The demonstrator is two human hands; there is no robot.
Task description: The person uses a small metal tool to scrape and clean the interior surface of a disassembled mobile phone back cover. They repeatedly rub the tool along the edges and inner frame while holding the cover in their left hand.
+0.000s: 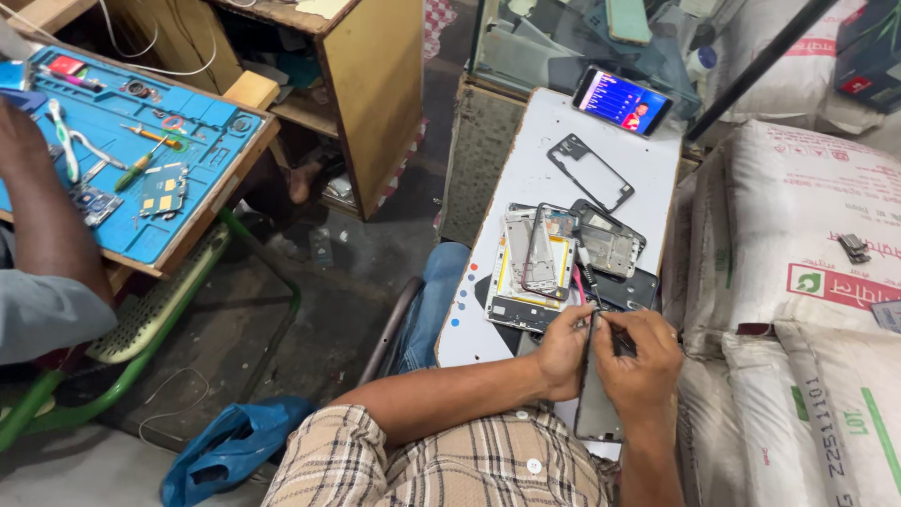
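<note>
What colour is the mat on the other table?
Blue mat, seen best in the head view.

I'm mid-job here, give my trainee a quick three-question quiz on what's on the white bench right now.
1. True or false: both the left hand and the right hand are on the dark phone panel held on edge.
2. Which thing at the far end of the white bench has a lit screen?
A. the empty black phone frame
B. the propped phone
C. the disassembled phone with yellow interior
3. Fill in: the other person's arm rests on a ____ coloured repair mat.

Key: 1 true; 2 B; 3 blue.
</note>
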